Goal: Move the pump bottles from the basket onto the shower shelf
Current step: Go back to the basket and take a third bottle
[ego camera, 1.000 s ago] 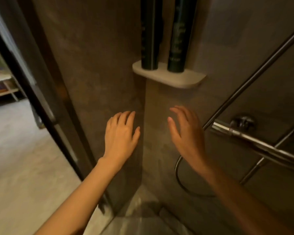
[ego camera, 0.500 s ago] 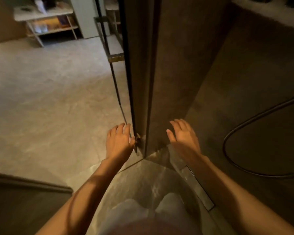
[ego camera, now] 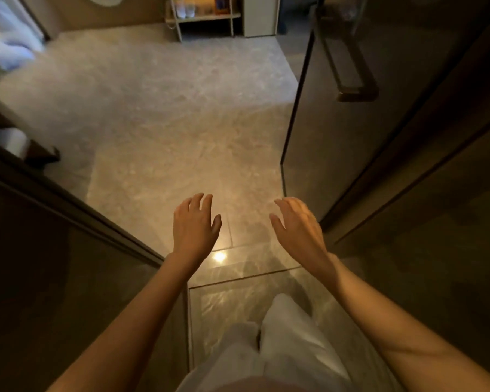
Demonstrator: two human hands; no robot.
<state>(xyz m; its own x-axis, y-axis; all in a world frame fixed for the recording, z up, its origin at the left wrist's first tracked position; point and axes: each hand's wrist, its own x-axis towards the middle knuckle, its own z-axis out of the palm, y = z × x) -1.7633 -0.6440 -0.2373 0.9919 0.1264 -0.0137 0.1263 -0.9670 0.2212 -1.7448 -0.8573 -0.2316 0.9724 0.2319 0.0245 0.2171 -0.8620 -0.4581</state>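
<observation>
My left hand [ego camera: 194, 226] and my right hand [ego camera: 297, 230] are both held out in front of me, palms down, fingers spread, with nothing in them. They hover over the tiled floor at the shower doorway. No pump bottle, basket or shower shelf shows in the head view at this moment.
A glass shower door [ego camera: 331, 114] with a bar handle [ego camera: 348, 66] stands open on the right. A dark panel [ego camera: 54, 250] runs along the left. Pale marble floor [ego camera: 167, 114] stretches ahead to a wooden shelf unit [ego camera: 204, 15] at the far wall. My white trousers [ego camera: 280, 349] show below.
The view has swung left, away from the shower corner and its shelf with two dark bottles, out toward the bathroom floor. Both hands stay empty and open.
</observation>
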